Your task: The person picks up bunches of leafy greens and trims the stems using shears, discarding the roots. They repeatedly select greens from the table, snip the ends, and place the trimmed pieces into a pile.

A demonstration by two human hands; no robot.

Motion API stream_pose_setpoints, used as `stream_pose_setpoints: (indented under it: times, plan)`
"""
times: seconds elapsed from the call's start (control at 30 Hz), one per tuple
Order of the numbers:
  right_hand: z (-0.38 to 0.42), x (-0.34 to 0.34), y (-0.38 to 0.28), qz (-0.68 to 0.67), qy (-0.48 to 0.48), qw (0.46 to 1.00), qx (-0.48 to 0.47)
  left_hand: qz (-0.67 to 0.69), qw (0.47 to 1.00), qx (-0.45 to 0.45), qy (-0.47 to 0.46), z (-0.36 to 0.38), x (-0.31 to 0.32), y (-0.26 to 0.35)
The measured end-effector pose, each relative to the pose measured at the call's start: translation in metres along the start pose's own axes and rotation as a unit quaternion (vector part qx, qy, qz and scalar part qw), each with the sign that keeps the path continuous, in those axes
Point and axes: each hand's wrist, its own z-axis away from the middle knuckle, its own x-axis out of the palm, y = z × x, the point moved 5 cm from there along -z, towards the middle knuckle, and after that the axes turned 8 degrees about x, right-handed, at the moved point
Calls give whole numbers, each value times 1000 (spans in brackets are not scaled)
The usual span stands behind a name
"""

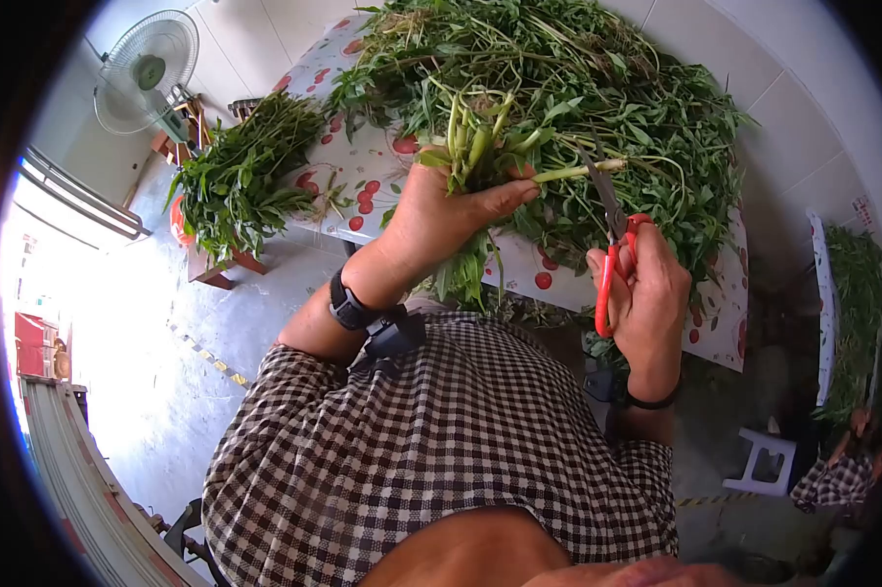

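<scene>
My left hand (451, 201) is closed around a bunch of green stems (478, 145), their thick pale ends pointing up and one stem reaching out to the right. Red-handled scissors (612, 235) are in my right hand (646, 293), with the blades parted around that stem near its end. Beneath and behind both hands, a large heap of leafy greens (676, 117) lies on a table covered with a cherry-print cloth (363, 161). A few short cut bits lie on the cloth left of my left hand.
Another bundle of greens (250, 166) hangs over the table's left edge. A fan (150, 71) stands at the upper left. On the right are more greens (857, 303), a pale stool (766, 462) and part of another person in checked cloth (834, 479).
</scene>
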Motion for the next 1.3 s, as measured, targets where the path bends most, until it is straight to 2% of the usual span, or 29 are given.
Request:
stream_pose_setpoints:
  times: [0.03,0.13,0.17,0.2,0.23,0.27,0.37,0.4,0.47,0.5,0.53,0.57,0.63,0.67,0.77,0.8,0.9,1.03,1.3]
  plan:
    - [1,-1,0,8,4,1000,3,-14,1000,3,-5,0,0,-1]
    - [11,5,14,-111,-15,992,60,-14,1000,-7,-8,0,-2,-4]
    - [13,6,22,-261,-33,952,156,-9,999,38,13,-1,-5,0]
    - [17,7,27,-402,-50,880,248,-5,996,83,35,-1,-8,3]
    - [23,13,33,-529,-66,777,335,-3,990,125,58,0,-13,7]
    - [24,13,40,-408,-58,894,175,-21,990,113,87,2,-29,10]
    - [22,21,52,-482,-80,857,161,1,956,170,241,16,-87,21]
    - [22,30,63,-481,-72,855,182,50,947,216,231,19,-109,23]
    - [29,54,80,-533,-112,811,212,80,927,269,248,34,-145,38]
    - [32,66,86,-558,-131,788,226,153,934,261,188,40,-178,34]
    - [36,76,86,-564,-189,772,222,204,921,279,181,49,-191,35]
    - [40,89,85,-569,-226,758,225,255,904,296,174,55,-195,37]
    - [54,115,82,-577,-299,723,233,257,891,276,255,73,-199,32]
    - [55,124,74,-573,-373,700,206,257,882,264,293,79,-199,29]
    - [66,137,52,-603,-378,659,242,315,887,270,200,81,-191,21]
    - [71,148,58,-581,-436,653,215,314,893,262,186,84,-193,17]
    - [75,164,56,-543,-480,657,207,307,904,243,169,89,-192,11]
    - [77,185,62,-530,-511,643,212,296,911,231,170,92,-182,4]
    - [63,196,55,-505,-508,669,198,342,901,215,157,95,-159,-2]
